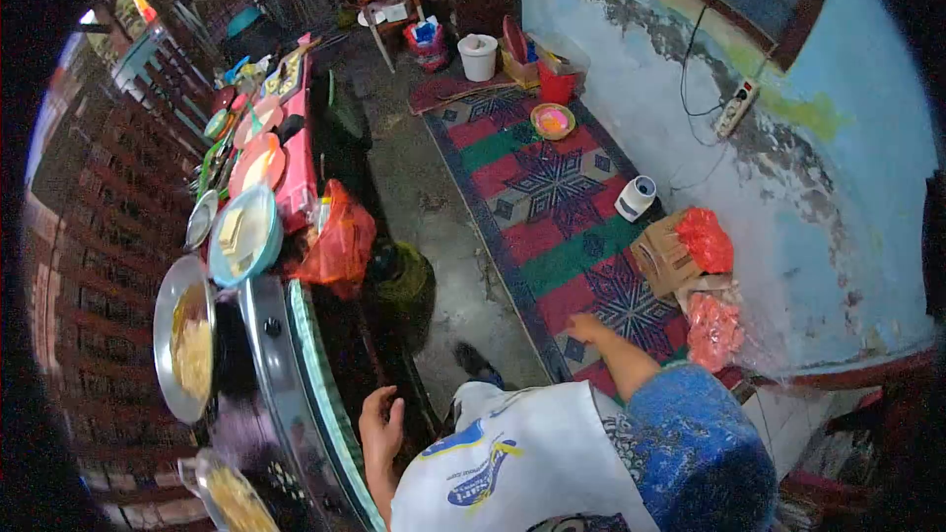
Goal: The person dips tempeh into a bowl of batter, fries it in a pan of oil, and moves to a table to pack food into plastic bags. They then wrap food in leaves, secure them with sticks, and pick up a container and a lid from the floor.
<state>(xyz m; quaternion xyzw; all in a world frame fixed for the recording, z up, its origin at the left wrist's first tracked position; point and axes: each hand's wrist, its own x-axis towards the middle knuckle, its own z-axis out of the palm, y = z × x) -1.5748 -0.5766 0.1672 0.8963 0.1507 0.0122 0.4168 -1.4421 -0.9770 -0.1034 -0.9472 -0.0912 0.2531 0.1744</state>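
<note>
Beside the front edge of the stove (272, 355), my left hand (380, 422) hangs with its thumb apart from the fingers and nothing in it. My right hand (588, 327) is stretched out to the side above the patterned mat (552, 197), its fingers loosely extended and no object seen in them. On the stove stands a wide metal pan (168, 355) with pale yellow food (193, 360) in it. A second pan (202, 473) nearer to me also holds yellowish food. Past the stove is a light blue basin (258, 261) with pale blocks (235, 230) inside.
A red plastic bag (340, 241) hangs at the table's corner, above a green gas cylinder (402, 286). Along the wall are a cardboard box (662, 258), red bags (714, 330), a white cylindrical device (637, 198), a bowl (553, 122) and a white bucket (478, 61).
</note>
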